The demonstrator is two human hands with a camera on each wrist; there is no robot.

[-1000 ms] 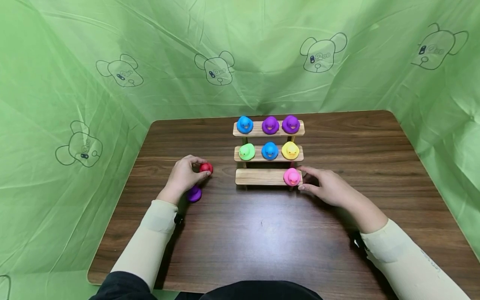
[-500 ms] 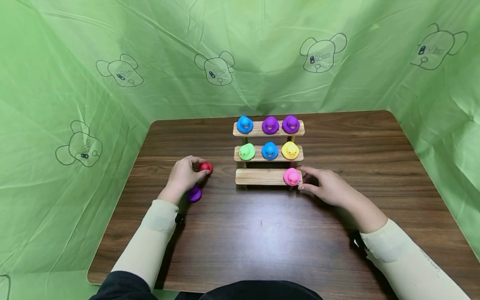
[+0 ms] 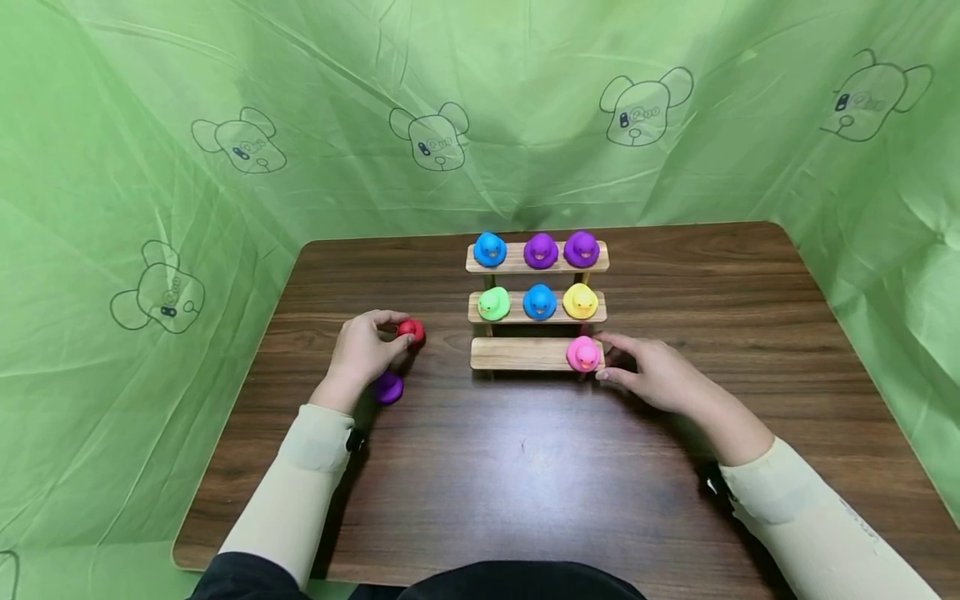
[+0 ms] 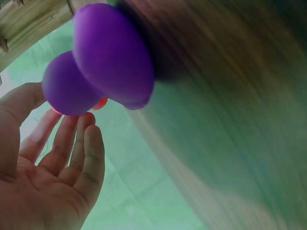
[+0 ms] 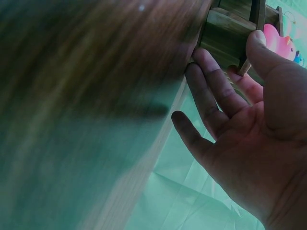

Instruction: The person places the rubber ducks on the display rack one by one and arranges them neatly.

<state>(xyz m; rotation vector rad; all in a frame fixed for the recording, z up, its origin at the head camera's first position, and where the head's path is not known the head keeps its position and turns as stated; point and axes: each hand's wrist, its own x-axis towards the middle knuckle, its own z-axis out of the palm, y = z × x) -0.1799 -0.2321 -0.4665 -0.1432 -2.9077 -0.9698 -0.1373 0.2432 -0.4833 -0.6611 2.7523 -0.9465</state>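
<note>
In the head view my left hand [image 3: 363,350] pinches a red rubber duck [image 3: 410,330] between thumb and index finger, left of the rack. A purple rubber duck [image 3: 388,388] lies just below that hand; in the left wrist view the purple duck [image 4: 112,57] looms large and hides most of the red one. My right hand [image 3: 660,375] rests at the right end of the bottom shelf of a three-tier wooden rack [image 3: 517,354], fingers extended. Beside its thumb sits a pink rubber duck [image 3: 584,354], also partly visible in the right wrist view.
On the top shelf stand a blue duck [image 3: 490,249] and two purple ducks [image 3: 541,250]. The middle shelf bears a green duck [image 3: 494,303], a blue duck [image 3: 540,302] and a yellow duck [image 3: 581,301]. Green sheeting [image 3: 525,167] rises behind the brown wooden table [image 3: 525,500].
My left hand has shifted slightly left and away from me, and the red duck has moved a little with it. The right hand stays at the rack.
</note>
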